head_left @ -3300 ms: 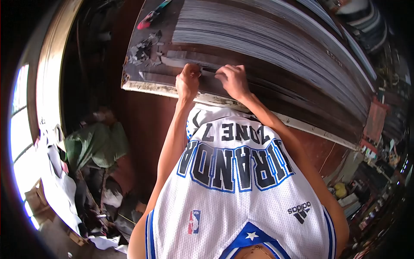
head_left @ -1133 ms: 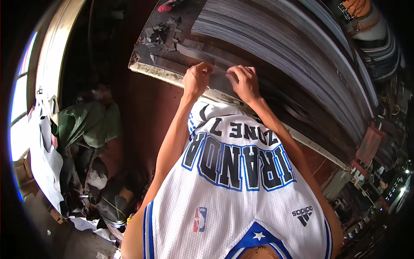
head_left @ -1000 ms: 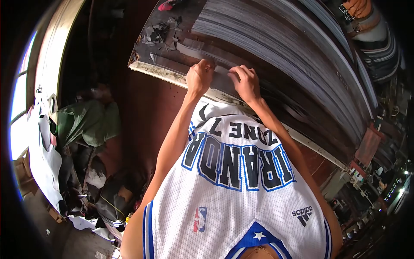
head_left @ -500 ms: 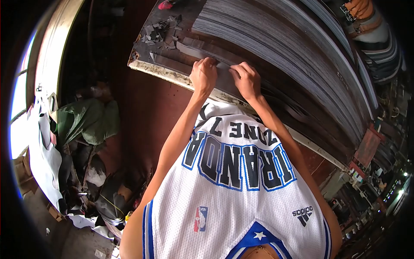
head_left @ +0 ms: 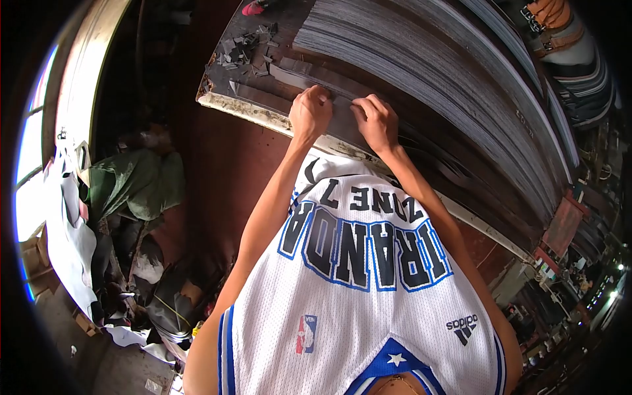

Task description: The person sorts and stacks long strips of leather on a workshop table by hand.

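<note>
Over the near edge of the dark worktable (head_left: 220, 82), my left hand (head_left: 311, 115) is closed with its fingertips pinched on a thin dark strip (head_left: 341, 112). Just to its right, my right hand (head_left: 376, 123) is curled closed, fingertips on the same strip. A short stretch of the strip shows in the gap between the hands, and my fingers hide the rest. A flat grey strip (head_left: 289, 77) lies just beyond my left hand. Another dark strip (head_left: 260, 95) rests along the table's edge to the left.
Long stacks of grey strips (head_left: 421, 72) fill the table's far side. Small dark scraps (head_left: 240, 51) lie in a pile at the far left corner, near a pink object (head_left: 252, 8). Green cloth (head_left: 138, 184) and piled scraps stand left of the table. Orange bundles (head_left: 550, 16) sit far right.
My left fingers have shifted very slightly at the strip. My right hand stays in nearly the same place.
</note>
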The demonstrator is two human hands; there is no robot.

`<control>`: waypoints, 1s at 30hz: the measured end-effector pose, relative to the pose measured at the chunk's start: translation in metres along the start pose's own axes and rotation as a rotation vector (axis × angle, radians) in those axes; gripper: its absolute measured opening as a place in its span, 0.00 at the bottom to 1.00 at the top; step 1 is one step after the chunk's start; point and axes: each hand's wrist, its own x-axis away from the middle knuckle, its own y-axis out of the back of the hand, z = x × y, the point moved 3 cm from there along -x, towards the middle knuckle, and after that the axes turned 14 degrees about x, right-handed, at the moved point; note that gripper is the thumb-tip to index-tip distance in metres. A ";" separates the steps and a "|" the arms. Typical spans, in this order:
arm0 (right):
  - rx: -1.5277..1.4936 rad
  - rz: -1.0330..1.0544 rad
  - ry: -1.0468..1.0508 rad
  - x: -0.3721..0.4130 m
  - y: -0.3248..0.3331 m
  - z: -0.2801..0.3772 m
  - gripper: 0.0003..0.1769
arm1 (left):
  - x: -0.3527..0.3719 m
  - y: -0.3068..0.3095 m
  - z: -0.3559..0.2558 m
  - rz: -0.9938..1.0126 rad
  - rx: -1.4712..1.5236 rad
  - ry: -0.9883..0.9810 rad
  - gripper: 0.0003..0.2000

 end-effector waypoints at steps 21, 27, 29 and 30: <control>-0.072 0.031 0.053 -0.006 0.007 0.004 0.09 | 0.012 0.015 0.001 0.052 0.180 0.028 0.09; -0.026 0.091 0.072 -0.008 0.004 0.006 0.07 | 0.011 0.015 0.005 0.045 0.138 0.033 0.09; -0.033 0.098 0.067 -0.007 0.002 0.005 0.06 | 0.008 0.013 0.008 0.039 0.117 0.016 0.09; -0.041 0.103 0.060 -0.006 0.001 0.005 0.06 | 0.007 0.013 0.007 0.034 0.094 -0.002 0.09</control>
